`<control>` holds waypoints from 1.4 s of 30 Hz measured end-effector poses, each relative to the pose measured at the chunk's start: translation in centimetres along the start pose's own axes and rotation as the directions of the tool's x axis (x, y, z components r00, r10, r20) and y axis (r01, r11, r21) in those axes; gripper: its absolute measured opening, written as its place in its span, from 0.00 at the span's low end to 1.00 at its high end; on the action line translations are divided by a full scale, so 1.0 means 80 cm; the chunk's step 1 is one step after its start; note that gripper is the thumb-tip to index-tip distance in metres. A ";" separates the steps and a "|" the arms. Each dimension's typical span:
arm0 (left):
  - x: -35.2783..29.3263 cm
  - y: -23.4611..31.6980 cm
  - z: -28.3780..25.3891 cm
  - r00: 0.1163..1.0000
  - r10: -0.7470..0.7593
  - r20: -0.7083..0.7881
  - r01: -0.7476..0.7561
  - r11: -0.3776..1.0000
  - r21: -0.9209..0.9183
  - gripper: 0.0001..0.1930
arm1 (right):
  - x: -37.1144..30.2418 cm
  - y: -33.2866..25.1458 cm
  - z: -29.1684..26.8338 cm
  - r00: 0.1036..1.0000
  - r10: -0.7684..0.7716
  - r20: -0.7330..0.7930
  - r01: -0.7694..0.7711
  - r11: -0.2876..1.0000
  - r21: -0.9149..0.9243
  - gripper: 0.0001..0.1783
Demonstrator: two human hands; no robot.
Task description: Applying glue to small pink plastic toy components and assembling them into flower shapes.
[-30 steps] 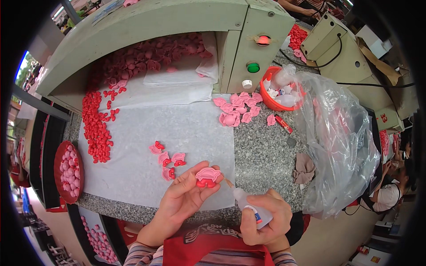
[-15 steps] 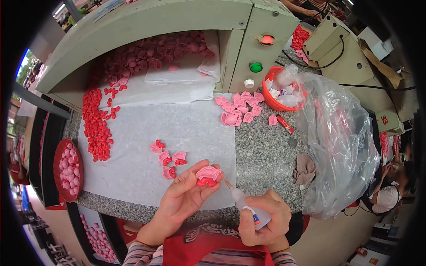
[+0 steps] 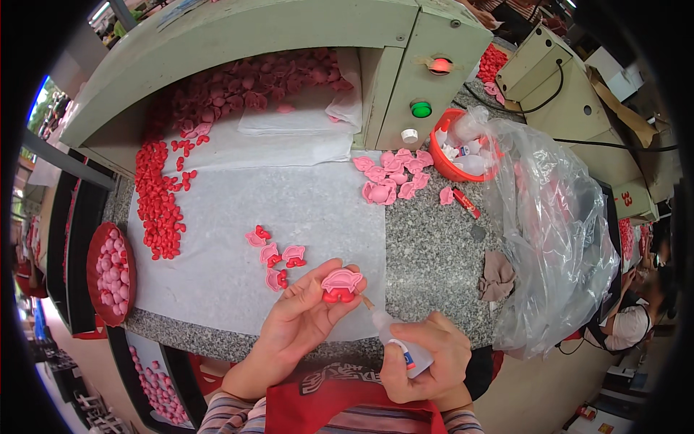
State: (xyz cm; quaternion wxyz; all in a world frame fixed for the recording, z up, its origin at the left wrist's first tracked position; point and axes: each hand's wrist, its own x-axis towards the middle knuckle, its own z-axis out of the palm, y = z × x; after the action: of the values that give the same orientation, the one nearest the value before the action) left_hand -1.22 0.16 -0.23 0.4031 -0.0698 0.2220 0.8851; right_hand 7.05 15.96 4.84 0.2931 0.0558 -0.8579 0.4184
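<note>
Between the fingers of my left hand [image 3: 307, 311] is a small pink plastic shell piece [image 3: 341, 281] with a red two-lobed piece [image 3: 338, 296] along its lower edge. My right hand [image 3: 434, 358] grips a white glue bottle [image 3: 405, 347], tilted up to the left. Its thin nozzle tip [image 3: 368, 303] is close to the pink piece, with a small gap between. Farther left on the white paper lie several similar pink-and-red pieces [image 3: 271, 254]. What the fingertips behind the held piece touch is hidden.
White paper [image 3: 217, 304] covers the stone-patterned table. Red pieces [image 3: 159, 217] are heaped at left, pink pieces [image 3: 394, 173] at centre right. A red basket [image 3: 112, 311] holds pink balls. A green machine [image 3: 394, 94] stands behind. An orange basket [image 3: 448, 170] and clear plastic bag [image 3: 549, 239] are at right.
The glue bottle and my right hand have shifted slightly left and down. My left hand still holds the pink piece, nearly in place. The whole view has moved a little.
</note>
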 end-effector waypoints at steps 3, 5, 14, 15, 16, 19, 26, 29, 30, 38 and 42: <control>0.001 0.000 0.001 1.000 -0.001 0.001 0.001 1.000 -0.003 0.20 | 0.001 -0.002 -0.001 0.999 -0.007 0.037 0.007 1.000 0.001 0.13; 0.001 0.000 0.001 1.000 0.001 0.000 -0.001 1.000 -0.003 0.20 | 0.001 0.000 0.001 0.999 -0.022 0.024 0.022 1.000 0.002 0.15; 0.001 0.002 0.003 1.000 -0.015 -0.024 0.015 1.000 -0.010 0.20 | -0.001 -0.003 0.001 1.000 -0.011 -0.012 0.011 1.000 0.014 0.12; 0.000 0.002 0.003 1.000 -0.014 -0.026 0.014 1.000 -0.012 0.20 | -0.001 -0.003 0.001 1.000 -0.022 -0.011 0.022 1.000 0.012 0.12; 0.000 0.002 0.004 1.000 -0.014 -0.028 0.014 1.000 -0.015 0.21 | -0.001 -0.003 0.001 1.000 -0.022 -0.010 0.022 1.000 0.011 0.12; 0.001 0.001 0.002 1.000 -0.013 -0.016 0.013 1.000 -0.009 0.20 | -0.001 -0.003 0.001 1.000 -0.005 0.011 0.005 1.000 0.018 0.13; 0.000 0.001 0.004 1.000 -0.011 -0.020 0.011 1.000 -0.014 0.21 | -0.002 -0.001 0.001 1.000 -0.027 -0.012 0.027 0.999 0.023 0.14; 0.002 0.001 0.007 0.995 -0.030 -0.093 0.022 0.996 -0.084 0.22 | -0.001 -0.003 -0.001 0.999 -0.039 0.003 0.039 0.998 0.042 0.16; 0.003 0.002 0.006 0.995 -0.033 -0.091 0.026 0.997 -0.075 0.22 | 0.000 -0.003 -0.001 0.999 -0.037 0.018 0.036 0.998 0.054 0.16; 0.000 0.001 0.007 0.997 -0.015 -0.076 0.013 0.999 -0.032 0.21 | 0.000 -0.003 0.004 0.998 -0.050 0.049 0.047 0.997 0.057 0.17; -0.001 0.001 0.008 0.997 -0.013 -0.077 0.011 0.999 -0.031 0.21 | 0.000 -0.004 0.005 0.998 -0.044 0.035 0.042 0.998 0.049 0.17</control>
State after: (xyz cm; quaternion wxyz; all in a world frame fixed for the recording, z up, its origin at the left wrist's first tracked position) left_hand -1.20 0.36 0.40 0.3985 -0.1114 0.2232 0.8826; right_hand 6.96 15.45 4.84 0.2851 0.0890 -0.8512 0.4316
